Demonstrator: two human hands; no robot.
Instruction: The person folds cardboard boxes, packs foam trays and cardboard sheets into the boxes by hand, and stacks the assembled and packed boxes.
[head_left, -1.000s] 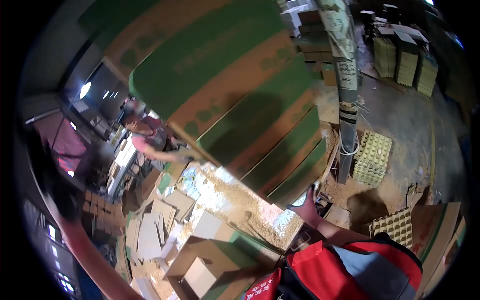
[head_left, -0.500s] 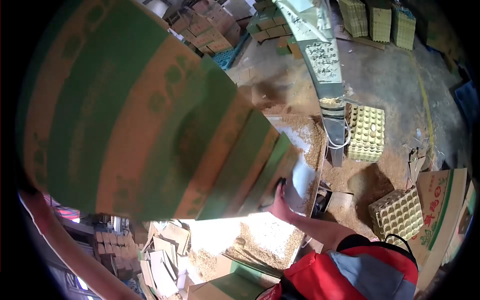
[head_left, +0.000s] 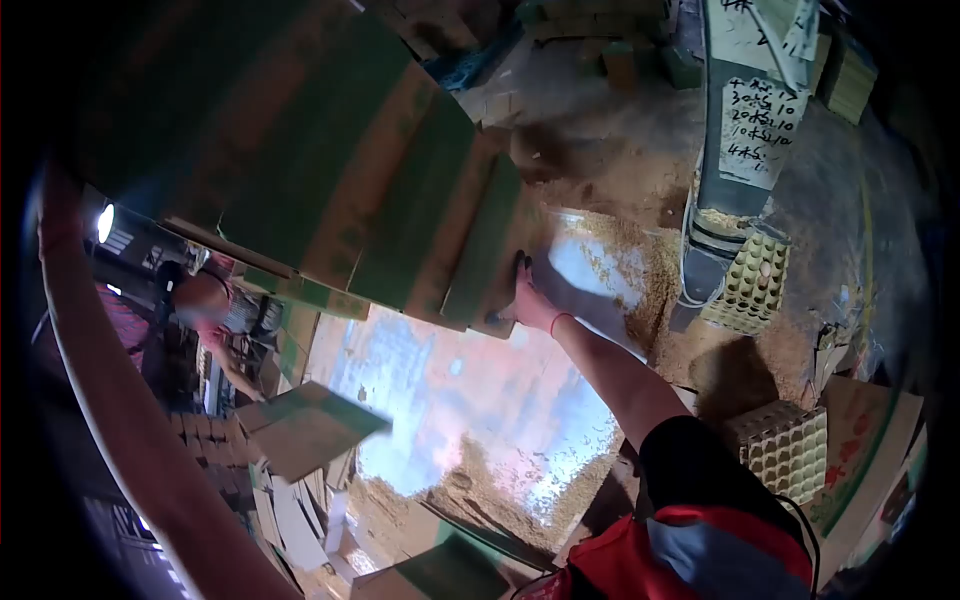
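A stack of flattened cardboard boxes, striped green and brown, is held up between my two hands and fills the upper left. My right hand grips its lower right edge, dark fingertips against the board and a red band at the wrist. Along the far left edge reaches my left arm; my left hand is at the boxes' other side, its fingers lost in shadow. Beneath the stack lies a pale work table strewn with sawdust-like husks.
A grey post with handwritten notes rises at the right, beside yellow egg trays. More egg trays stand nearer me. An open carton sits at the front. Another person at the left reaches toward a cardboard piece.
The stack has shifted up and away to the upper left, tilting, and shows more of the table. My right arm has stretched further forward. Another person and a cardboard piece have come into view.
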